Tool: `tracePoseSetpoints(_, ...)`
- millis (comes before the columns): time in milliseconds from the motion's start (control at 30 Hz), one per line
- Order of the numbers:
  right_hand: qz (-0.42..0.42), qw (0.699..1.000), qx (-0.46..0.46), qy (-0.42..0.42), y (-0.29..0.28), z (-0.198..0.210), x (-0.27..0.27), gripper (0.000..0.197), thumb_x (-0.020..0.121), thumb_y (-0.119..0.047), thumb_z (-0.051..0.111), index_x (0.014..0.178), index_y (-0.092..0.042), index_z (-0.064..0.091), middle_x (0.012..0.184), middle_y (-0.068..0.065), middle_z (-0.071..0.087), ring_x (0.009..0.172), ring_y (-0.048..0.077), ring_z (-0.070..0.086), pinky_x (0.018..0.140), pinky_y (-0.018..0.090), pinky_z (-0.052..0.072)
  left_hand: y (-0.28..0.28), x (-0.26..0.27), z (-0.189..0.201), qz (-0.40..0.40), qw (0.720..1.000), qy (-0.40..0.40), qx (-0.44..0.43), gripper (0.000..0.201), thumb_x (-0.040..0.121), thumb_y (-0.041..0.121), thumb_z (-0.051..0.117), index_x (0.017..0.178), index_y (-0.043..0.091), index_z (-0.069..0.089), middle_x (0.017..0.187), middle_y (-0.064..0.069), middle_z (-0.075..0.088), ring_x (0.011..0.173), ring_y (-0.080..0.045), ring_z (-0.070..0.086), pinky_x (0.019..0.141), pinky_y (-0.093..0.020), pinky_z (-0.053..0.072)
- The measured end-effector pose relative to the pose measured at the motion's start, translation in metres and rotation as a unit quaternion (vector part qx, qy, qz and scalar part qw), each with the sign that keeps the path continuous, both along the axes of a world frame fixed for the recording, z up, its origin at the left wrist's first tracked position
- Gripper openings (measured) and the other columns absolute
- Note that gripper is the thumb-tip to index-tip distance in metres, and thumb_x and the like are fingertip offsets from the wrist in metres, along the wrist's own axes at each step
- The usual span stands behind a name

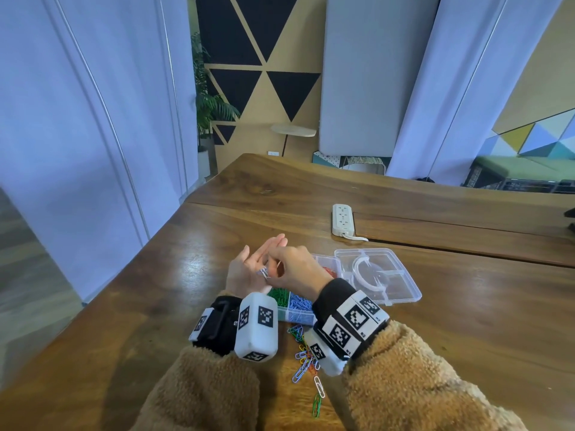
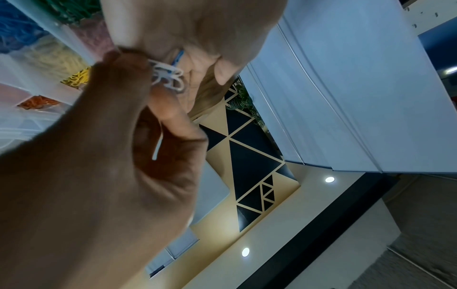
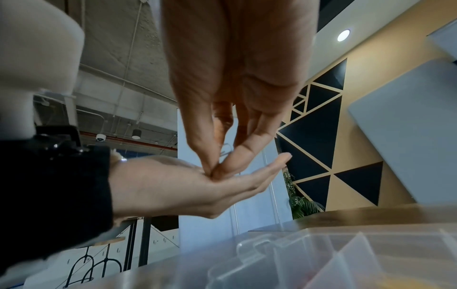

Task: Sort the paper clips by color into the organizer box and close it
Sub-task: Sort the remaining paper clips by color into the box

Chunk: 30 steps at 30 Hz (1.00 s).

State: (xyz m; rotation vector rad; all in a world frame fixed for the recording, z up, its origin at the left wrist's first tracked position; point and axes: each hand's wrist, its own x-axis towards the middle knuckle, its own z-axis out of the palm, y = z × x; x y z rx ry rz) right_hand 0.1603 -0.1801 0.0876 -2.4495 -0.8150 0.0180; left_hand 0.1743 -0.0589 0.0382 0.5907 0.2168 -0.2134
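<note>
My left hand (image 1: 253, 264) lies open, palm up, above the organizer box (image 1: 295, 315), with a few white and blue paper clips (image 1: 264, 272) on the palm. My right hand (image 1: 273, 263) reaches across, and its thumb and forefinger pinch white clips (image 2: 167, 75) on that palm; a blue clip (image 2: 178, 57) lies beside them. The right wrist view shows the pinching fingertips (image 3: 223, 168) touching the flat left hand (image 3: 193, 185). Green (image 1: 278, 294), blue (image 1: 300, 304) and red (image 1: 329, 270) clips fill separate compartments. The clear lid (image 1: 401, 293) lies open to the right.
A heap of mixed loose clips (image 1: 304, 357) lies on the wooden table (image 1: 155, 290) just in front of the box, between my wrists. A white power strip (image 1: 342, 219) sits farther back. Yellow (image 2: 78, 78) and orange (image 2: 37, 102) clips show in other compartments.
</note>
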Motion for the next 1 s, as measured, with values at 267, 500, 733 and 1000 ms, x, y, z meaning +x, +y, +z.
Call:
tracePoseSetpoints(267,-0.021,0.998,0.054,0.023,0.001,-0.006,-0.002,0.025,0.074,-0.009,0.063,0.063,-0.021,0.044,0.067,-0.004,0.05,0.066,0.016,0.046,0.054,0.017,0.033,-0.012,-0.008,0.004,-0.007,1.0,-0.017,-0.02,0.056,0.102,0.033,0.016,0.141,-0.001,0.037,0.146,-0.017,0.042,0.139,-0.026,0.033,0.116,-0.038,0.019)
tracePoseSetpoints(500,-0.064,0.988,0.119,0.068,-0.039,0.002,0.015,0.033,0.071,0.0,0.071,0.058,-0.022,0.049,0.061,-0.01,0.056,0.048,-0.007,0.05,0.057,0.011,0.044,0.023,-0.006,-0.001,0.089,0.991,0.079,-0.055,0.029,0.099,0.011,0.032,0.111,-0.007,0.05,0.087,-0.022,0.063,0.059,-0.024,0.065,0.047,-0.026,0.054)
tracePoseSetpoints(733,-0.069,0.986,-0.132,0.076,-0.089,0.0,0.017,0.035,0.076,0.002,0.062,0.06,-0.022,0.042,0.066,-0.009,0.049,0.067,0.008,0.049,0.063,0.016,0.039,0.032,-0.002,0.003,-0.007,0.992,0.12,0.033,0.02,0.087,-0.005,0.033,0.081,0.002,0.05,0.074,-0.013,0.052,0.058,-0.015,0.052,0.054,-0.019,0.047)
tracePoseSetpoints(1000,-0.056,0.981,-0.156,0.097,-0.089,-0.019,0.015,0.012,0.08,0.002,0.063,0.09,-0.005,0.064,0.097,0.013,0.068,0.085,0.017,0.06,0.085,0.029,0.052,0.004,0.002,0.031,-0.19,0.973,0.05,0.119,0.054,0.065,-0.019,0.025,0.112,-0.015,0.052,0.108,-0.028,0.06,0.095,-0.032,0.067,0.082,-0.044,0.053)
